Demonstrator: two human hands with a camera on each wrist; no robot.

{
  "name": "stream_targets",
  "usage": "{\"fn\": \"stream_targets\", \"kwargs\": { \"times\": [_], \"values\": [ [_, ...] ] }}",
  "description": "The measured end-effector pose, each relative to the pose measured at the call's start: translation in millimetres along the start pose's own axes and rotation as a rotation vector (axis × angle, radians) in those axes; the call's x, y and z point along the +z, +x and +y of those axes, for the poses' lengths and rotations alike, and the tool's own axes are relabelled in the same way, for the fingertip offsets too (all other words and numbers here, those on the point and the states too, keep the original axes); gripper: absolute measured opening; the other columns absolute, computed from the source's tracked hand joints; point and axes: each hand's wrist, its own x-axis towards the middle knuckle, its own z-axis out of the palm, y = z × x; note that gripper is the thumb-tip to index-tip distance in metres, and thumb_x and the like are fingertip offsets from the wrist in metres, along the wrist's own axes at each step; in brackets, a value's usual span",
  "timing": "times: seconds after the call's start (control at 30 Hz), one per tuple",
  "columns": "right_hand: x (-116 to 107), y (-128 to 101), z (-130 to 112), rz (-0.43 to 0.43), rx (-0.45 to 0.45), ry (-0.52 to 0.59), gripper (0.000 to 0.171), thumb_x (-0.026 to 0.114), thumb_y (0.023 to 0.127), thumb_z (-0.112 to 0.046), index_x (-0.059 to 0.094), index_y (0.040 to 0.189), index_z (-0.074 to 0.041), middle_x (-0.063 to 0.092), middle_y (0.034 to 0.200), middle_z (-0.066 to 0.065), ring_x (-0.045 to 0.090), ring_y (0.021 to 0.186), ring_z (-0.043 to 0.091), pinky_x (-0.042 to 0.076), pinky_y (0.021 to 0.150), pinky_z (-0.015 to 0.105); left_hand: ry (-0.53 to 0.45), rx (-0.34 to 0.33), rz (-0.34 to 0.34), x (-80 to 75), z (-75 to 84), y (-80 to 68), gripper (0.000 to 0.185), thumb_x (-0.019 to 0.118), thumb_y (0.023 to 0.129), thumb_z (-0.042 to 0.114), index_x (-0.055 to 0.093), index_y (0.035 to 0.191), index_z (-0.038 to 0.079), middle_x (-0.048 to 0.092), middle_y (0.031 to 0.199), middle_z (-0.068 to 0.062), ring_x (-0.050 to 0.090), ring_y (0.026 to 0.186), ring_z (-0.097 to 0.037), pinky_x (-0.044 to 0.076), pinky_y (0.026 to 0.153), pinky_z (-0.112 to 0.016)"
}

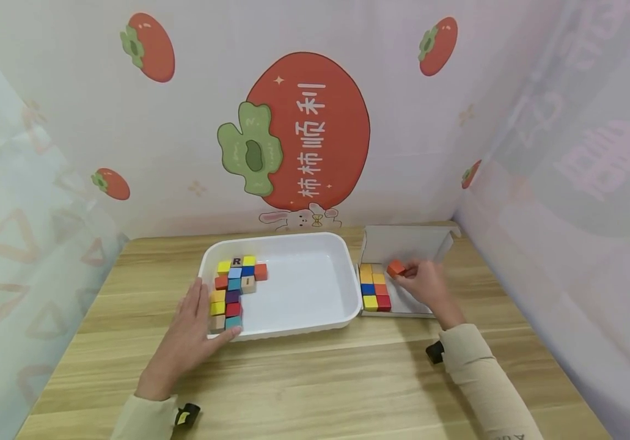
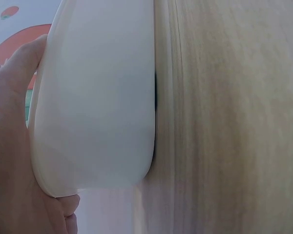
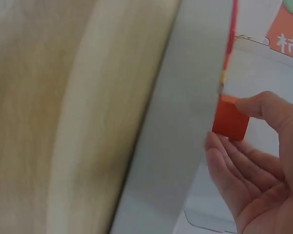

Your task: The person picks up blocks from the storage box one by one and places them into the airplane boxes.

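Note:
My right hand (image 1: 426, 284) pinches an orange-red wooden cube (image 1: 396, 269) between thumb and fingers, over the open white cardboard box (image 1: 409, 304). In the right wrist view, that cube (image 3: 230, 118) shows plain faces, with the thumb on its upper side and the fingers below. Several coloured cubes (image 1: 380, 289) stand in rows along the box's left side. My left hand (image 1: 185, 330) rests on the near left corner of the white plastic tray (image 1: 304, 331), fingers along its left side and thumb on the front rim. Inside the tray, several coloured cubes (image 1: 233, 297) sit at the left.
The box's raised lid (image 1: 405, 243) leans toward the back wall. Box and tray stand side by side on a wood-grain table (image 1: 315, 391). Two cubes in the tray bear letters. Printed cloth (image 1: 183, 122) hangs behind and at both sides.

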Motion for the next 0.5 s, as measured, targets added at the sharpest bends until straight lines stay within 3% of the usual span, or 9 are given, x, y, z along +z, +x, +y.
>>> {"fn": "stream_targets", "kwargs": {
  "times": [0.13, 0.33, 0.5],
  "values": [
    [10.7, 2.2, -2.9, 0.023, 0.049, -0.02, 0.026, 0.081, 0.09, -0.02, 0.076, 0.093, 0.006, 0.078, 0.085, 0.019, 0.07, 0.069, 0.023, 0.057, 0.06, 0.03, 0.002, -0.001, 0.002, 0.3, -0.3, -0.1, 0.128, 0.063, 0.089, 0.077, -0.006, 0.168, 0.002, -0.011, 0.178, -0.019, -0.001, 0.164, -0.046, 0.012, 0.127, -0.074],
    [21.3, 5.8, -6.4, 0.011, 0.127, -0.042, 0.02, 0.077, 0.09, -0.017, 0.073, 0.088, 0.003, 0.074, 0.082, 0.017, 0.06, 0.068, 0.022, 0.048, 0.061, 0.029, 0.002, 0.001, 0.002, 1.8, -1.3, 0.7, 0.128, 0.063, 0.089, 0.077, -0.006, 0.168, 0.002, -0.012, 0.178, -0.019, -0.001, 0.165, -0.045, 0.012, 0.127, -0.075],
    [22.7, 6.9, -10.9, 0.006, 0.105, -0.049, 0.022, 0.079, 0.092, -0.016, 0.072, 0.079, 0.0, 0.068, 0.072, 0.011, 0.054, 0.061, 0.019, 0.044, 0.056, 0.029, 0.001, 0.002, 0.004, 2.0, -2.1, 1.4, 0.128, 0.063, 0.089, 0.077, -0.005, 0.169, 0.002, -0.011, 0.178, -0.019, -0.001, 0.165, -0.045, 0.013, 0.127, -0.074]
  ]
}}
